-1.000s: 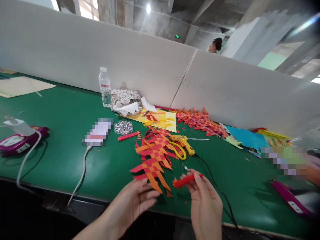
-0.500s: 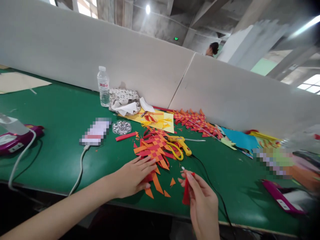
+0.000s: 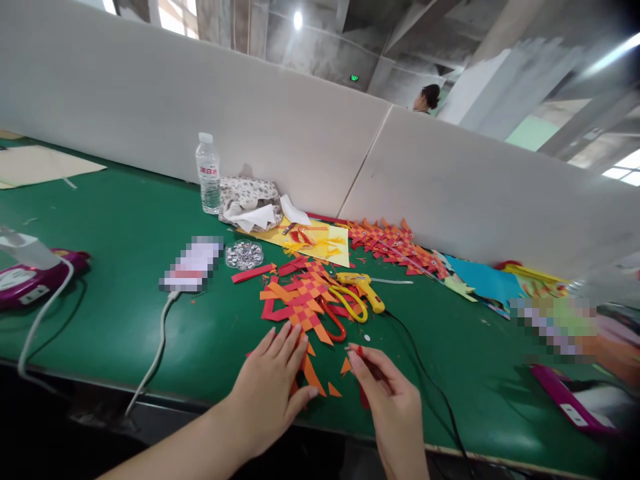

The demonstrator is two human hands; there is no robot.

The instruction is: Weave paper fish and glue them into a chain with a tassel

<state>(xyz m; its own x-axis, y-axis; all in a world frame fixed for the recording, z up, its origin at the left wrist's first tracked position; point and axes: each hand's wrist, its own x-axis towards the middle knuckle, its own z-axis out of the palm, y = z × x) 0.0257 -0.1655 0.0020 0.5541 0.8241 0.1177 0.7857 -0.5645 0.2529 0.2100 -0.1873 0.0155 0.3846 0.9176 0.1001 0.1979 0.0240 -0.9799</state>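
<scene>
My left hand [image 3: 273,380] lies flat, palm down and fingers spread, over the near end of woven red and orange paper strips [image 3: 305,300]. Part of the paper is hidden beneath it. To the right, my right hand [image 3: 393,400] pinches what looks like a small red tassel [image 3: 364,395] between thumb and fingers; most of it is covered by the hand. Small orange paper scraps [image 3: 334,390] lie between the hands. A small white disc [image 3: 367,338] rests just beyond my right fingertips. Red scissor handles [image 3: 340,331] stick out beside the woven paper.
Close behind lie a yellow glue gun [image 3: 367,293] with a black cord and a yellow loop handle [image 3: 361,313]. Finished woven paper fish [image 3: 395,243] are piled near the partition. A dish of googly eyes [image 3: 244,255], a phone [image 3: 193,263] and a water bottle [image 3: 208,177] stand leftward.
My left hand has turned, its fingers pointing more forward. The woven strips near it have shifted slightly left. My right hand has moved left and nearer with the tassel; the white disc now lies on the table.
</scene>
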